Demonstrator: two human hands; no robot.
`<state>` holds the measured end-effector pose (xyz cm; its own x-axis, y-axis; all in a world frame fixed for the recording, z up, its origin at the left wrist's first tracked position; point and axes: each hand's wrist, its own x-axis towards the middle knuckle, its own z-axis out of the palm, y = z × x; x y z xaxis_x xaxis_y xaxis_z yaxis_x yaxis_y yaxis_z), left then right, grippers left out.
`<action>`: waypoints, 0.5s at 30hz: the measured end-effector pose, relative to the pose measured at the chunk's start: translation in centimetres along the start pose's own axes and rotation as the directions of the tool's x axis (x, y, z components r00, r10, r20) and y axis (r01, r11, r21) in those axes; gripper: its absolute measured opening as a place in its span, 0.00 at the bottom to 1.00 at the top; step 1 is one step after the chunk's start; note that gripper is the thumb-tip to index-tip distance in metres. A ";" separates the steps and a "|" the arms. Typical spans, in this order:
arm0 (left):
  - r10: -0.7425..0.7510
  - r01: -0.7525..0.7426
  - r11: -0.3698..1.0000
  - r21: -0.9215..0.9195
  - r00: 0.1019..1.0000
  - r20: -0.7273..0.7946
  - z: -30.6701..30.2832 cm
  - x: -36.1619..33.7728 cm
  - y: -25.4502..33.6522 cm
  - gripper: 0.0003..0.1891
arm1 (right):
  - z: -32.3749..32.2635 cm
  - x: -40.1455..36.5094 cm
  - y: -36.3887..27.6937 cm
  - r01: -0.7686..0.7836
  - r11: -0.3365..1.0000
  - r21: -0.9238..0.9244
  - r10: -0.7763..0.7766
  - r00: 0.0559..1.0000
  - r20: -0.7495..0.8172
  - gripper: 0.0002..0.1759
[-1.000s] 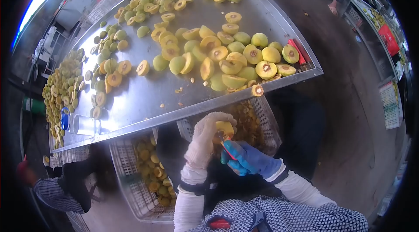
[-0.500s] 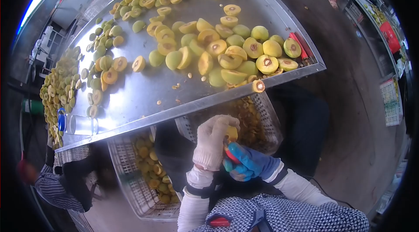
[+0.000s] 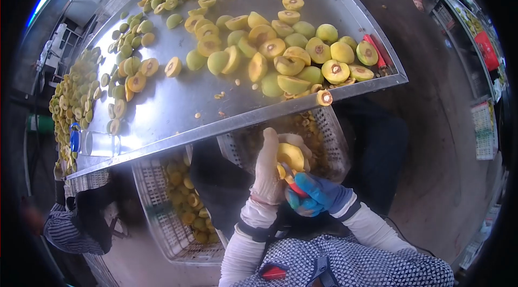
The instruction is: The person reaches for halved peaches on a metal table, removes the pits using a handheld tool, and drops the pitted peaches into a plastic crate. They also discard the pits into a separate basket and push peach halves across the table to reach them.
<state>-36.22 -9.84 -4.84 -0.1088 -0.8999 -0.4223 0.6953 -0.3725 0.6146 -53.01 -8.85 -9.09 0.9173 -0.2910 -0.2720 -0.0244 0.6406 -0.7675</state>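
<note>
My left hand point(image 3: 267, 165), in a pale knit glove, is closed around a yellow fruit half point(image 3: 292, 155) with its cut face turned up. My right hand point(image 3: 314, 195), in a blue glove, grips a small knife by its red handle point(image 3: 297, 189). The short blade reaches the lower edge of the fruit, where a loose-looking yellow piece point(image 3: 281, 171) shows. Both hands are in front of the metal table's edge, above a white crate point(image 3: 335, 146) with scraps in it. On the table point(image 3: 178, 109) lie many green-skinned fruit halves point(image 3: 271, 49), some with brown pits.
A red-handled tool point(image 3: 376, 49) lies in the table's right corner. One cut fruit piece point(image 3: 324, 98) sits on the front rim. A clear jar with a blue lid point(image 3: 75, 140) lies at the left. Another crate point(image 3: 156, 222) holds fruit halves. A striped sleeve point(image 3: 67, 227) shows at far left.
My left hand has turned and opened out around the fruit, so its yellow cut face now shows. The knife blade has come into view against it. The camera view has shifted slightly.
</note>
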 end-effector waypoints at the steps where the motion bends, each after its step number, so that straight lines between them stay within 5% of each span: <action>1: 0.013 -0.017 0.995 -0.101 0.999 -0.044 0.1 0.0 0.0 0.35 | 0.1 0.1 -0.5 0.013 0.999 0.030 -0.012 1.000 -0.006 0.19; 6: 0.106 -0.091 0.989 0.113 0.986 -0.132 -0.9 -1.2 1.2 0.37 | 0.8 0.3 -2.6 0.068 0.985 0.159 -0.063 0.997 -0.031 0.34; 8: 0.300 -0.196 0.849 0.491 0.943 -0.143 -1.0 -1.2 1.3 0.40 | 0.9 0.3 -3.5 -0.050 0.996 0.078 0.059 0.991 -0.118 0.34; 9: 0.298 -0.194 0.848 0.493 0.944 -0.141 -0.9 -1.3 1.4 0.40 | 1.0 0.4 -3.8 -0.047 0.996 0.081 0.057 0.991 -0.120 0.34; 11: 0.358 -0.218 0.795 0.567 0.922 -0.147 -0.5 -1.4 1.8 0.41 | 1.2 0.8 -4.5 -0.122 0.983 -0.139 0.076 0.952 -0.295 0.33; 15: 0.495 -0.274 0.759 0.590 0.832 -0.250 -0.9 -0.8 2.1 0.39 | -0.1 0.4 -4.3 -0.090 0.884 -0.459 -0.069 0.946 -0.318 0.34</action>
<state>-34.02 -9.73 -3.79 0.4316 -0.8764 -0.2138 0.1388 -0.1697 0.9757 -52.55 -11.79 -5.98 0.7427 -0.5452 -0.3887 -0.2864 0.2661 -0.9204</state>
